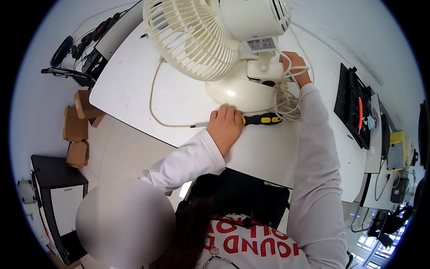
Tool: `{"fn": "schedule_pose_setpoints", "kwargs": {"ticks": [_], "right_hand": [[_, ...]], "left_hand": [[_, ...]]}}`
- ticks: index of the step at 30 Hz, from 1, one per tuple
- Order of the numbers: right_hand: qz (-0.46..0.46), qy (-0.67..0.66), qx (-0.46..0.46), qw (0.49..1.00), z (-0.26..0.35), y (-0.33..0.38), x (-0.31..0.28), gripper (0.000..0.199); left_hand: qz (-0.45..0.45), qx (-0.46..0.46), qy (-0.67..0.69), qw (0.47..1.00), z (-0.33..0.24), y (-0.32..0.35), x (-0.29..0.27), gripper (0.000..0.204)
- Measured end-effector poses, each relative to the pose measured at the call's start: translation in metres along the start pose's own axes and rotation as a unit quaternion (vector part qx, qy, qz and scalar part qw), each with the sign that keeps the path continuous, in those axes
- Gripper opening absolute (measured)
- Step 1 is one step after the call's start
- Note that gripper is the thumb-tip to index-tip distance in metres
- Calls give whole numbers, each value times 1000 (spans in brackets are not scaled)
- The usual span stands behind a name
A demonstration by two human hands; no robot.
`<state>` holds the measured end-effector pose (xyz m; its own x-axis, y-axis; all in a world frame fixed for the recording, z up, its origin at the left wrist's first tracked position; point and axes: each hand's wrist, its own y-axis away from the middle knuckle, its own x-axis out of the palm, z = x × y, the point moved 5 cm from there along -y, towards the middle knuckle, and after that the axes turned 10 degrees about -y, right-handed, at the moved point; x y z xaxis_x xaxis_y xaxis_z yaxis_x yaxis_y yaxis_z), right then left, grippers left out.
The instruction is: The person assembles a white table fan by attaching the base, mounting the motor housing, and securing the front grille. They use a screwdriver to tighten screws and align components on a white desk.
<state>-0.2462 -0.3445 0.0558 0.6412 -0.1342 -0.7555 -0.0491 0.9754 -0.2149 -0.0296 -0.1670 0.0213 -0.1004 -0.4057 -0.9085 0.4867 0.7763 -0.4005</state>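
Mostly cream, the rib-caged fan [219, 54] gleams; whether left hand [226, 127] or right hand [294, 64] grips, I cannot tell.

The desk fan [215, 56] is showing smooth plastic, its rounded base [237, 95] gleaming glossily. The power cord [291, 115] is displaying a smooth, plastic-looking sheath. The screwdriver [262, 119] is pairing a matt, plastic-looking handle with a metal shaft [201, 126]. The worktop [125, 89] is presenting a smooth, faintly shiny surface. Matt cloth is creasing along the sleeves [316, 152]; the boxes [75, 123] are showing matt cardboard.
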Motion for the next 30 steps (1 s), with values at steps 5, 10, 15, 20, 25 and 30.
{"fn": "schedule_pose_setpoints", "kwargs": {"ticks": [5, 10, 15, 20, 25, 30], "right_hand": [[-5, 5, -10, 1000, 6, 1, 1, 25], [-8, 21, -25, 999, 4, 0, 0, 25], [9, -5, 1, 1000, 3, -1, -1, 27], [-2, -12, 7, 1000, 2, -1, 1, 28], [-5, 5, -19, 1000, -1, -1, 0, 28], [1, 6, 4, 1000, 3, -4, 3, 27]], "left_hand": [[-24, 66, 157, 985, 28, 6, 0, 31], [-67, 50, 165, 983, 24, 9, -10, 38], [-35, 38, 149, 987, 24, 6, -3, 36], [-56, 69, 73, 993, 22, 5, -2, 32], [-5, 73, 197, 978, 36, 7, -3, 28], [104, 86, 400, 907, 68, -12, -23, 22]]}}
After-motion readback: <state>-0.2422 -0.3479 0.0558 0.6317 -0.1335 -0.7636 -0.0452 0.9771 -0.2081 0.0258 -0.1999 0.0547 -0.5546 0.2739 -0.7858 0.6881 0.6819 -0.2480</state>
